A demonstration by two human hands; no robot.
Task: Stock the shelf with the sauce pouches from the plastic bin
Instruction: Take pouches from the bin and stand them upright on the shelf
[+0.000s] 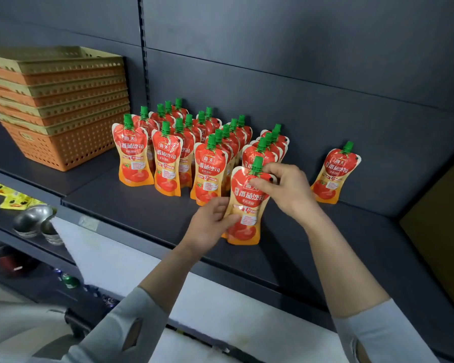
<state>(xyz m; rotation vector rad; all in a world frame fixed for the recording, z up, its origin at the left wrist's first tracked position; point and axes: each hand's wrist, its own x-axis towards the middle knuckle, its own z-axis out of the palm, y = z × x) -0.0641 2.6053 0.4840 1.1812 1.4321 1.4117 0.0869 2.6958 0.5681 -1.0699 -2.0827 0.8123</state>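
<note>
- Head view: I see both hands on one sauce pouch point(245, 205) at the front of the dark shelf point(147, 210), upright, its base touching the shelf surface.
- Left hand point(212, 218): grip closed on the pouch's lower left edge, thumb across the front.
- Right hand point(286, 189): grip pinched on the pouch's upper right shoulder, just beside the green cap point(257, 163).
- Stocked pouches point(165, 158) stand upright behind it in four rows running front to back; the held one sits at the front of the rightmost row.
- One lone pouch point(334, 174) stands well apart to the right, against the back panel.
- Stack of nested baskets point(63, 106), orange and tan, on the shelf to the left; I cannot tell whether the top one holds anything.
- Lower shelf at left: metal bowls point(34, 224), yellow packets point(8, 197).
</note>
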